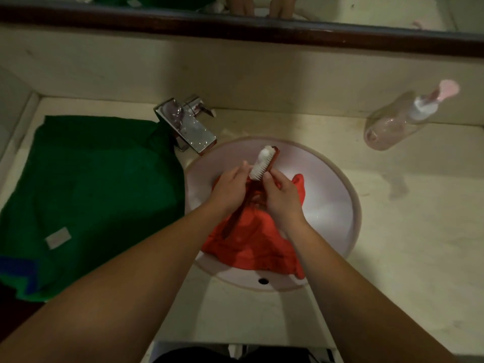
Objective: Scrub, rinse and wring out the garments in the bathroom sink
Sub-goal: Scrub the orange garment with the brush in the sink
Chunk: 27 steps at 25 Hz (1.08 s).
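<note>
Bathroom sink (327, 179) holding red garment (256, 239), left hand (230, 188), right hand (281, 197), both grips curled round brush (262, 163)

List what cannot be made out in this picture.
Head view:
- Sink drain: covered by the red garment.
- Brush handle: partly hidden by the left hand.
- Right hand fingers: hidden under the hand itself.
- Green garment: cut off by the left edge.
- Bottle contents: blurred.

Dim, yellowish light here, falling on a pale stone countertop (419, 231) with faint smudges across it. Behind it rises a plain cream wall (235, 74), and along the top runs a mirror (366, 11) in a dark frame (262, 28).
</note>
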Available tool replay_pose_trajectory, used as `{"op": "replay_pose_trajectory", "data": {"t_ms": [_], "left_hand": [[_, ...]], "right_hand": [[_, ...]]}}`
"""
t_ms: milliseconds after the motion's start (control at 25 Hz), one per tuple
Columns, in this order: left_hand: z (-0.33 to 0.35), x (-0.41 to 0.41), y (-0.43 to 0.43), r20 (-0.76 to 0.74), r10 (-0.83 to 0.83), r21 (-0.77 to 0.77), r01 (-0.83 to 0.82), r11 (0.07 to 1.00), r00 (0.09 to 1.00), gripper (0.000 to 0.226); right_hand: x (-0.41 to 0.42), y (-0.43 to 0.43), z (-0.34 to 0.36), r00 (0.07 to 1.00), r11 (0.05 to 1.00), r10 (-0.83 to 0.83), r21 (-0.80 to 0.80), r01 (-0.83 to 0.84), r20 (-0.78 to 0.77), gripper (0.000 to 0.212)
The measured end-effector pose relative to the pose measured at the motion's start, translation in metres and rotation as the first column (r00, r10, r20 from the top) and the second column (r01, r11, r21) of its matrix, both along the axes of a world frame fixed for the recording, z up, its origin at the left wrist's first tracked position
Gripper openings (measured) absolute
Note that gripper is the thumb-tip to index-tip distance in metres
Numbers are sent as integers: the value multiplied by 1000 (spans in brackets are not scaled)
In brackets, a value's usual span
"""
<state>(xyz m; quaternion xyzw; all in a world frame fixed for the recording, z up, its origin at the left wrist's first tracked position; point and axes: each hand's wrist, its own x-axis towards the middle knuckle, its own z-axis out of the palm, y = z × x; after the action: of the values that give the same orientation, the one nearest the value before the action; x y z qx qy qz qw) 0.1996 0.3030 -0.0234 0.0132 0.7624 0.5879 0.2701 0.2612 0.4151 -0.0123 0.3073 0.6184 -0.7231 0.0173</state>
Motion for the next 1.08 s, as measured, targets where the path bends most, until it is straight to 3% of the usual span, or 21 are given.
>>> {"op": "replay_pose_trajectory", "data": {"t_ms": [160,280,360,440,560,680,760,840,920,1000,1080], "left_hand": [[-5,-2,4,2,-30,-11,30,999,1000,46],[-42,-3,-9,-147,-173,-230,136,964,974,55],[-70,-5,-20,-300,-328,-479,156,864,896,54],[-97,-5,-26,-333,-480,-666,158,729,812,57],[-130,-10,-26,-260,-695,-806,246,539,671,68],[-162,-18,-29,-210,-748,-889,196,415,630,71],[-174,-10,-40,-288,-720,-902,73,425,631,68],[-183,-1,-51,-370,-683,-886,-19,463,629,64],[-181,4,-58,-417,-656,-868,-62,492,629,62],[-178,6,-57,-370,-667,-883,-22,469,646,64],[-175,9,-54,-312,-684,-901,23,434,659,67]], "right_hand": [[-1,2,-15,1000,998,-16,-65,17,20,23],[5,9,-31,997,1000,12,-17,-11,78,27],[11,20,-46,993,995,2,101,-15,121,30],[17,31,-66,984,969,8,243,-52,177,25],[18,38,-89,968,930,85,329,-162,234,29],[6,30,-115,970,911,160,351,-216,183,35],[-8,16,-130,959,840,264,465,-279,100,37],[-19,9,-144,891,709,451,588,-388,44,43],[-16,33,-153,831,588,547,660,-466,100,49],[-6,71,-149,871,562,437,689,-458,223,48],[0,72,-143,917,599,321,698,-391,238,47]]}}
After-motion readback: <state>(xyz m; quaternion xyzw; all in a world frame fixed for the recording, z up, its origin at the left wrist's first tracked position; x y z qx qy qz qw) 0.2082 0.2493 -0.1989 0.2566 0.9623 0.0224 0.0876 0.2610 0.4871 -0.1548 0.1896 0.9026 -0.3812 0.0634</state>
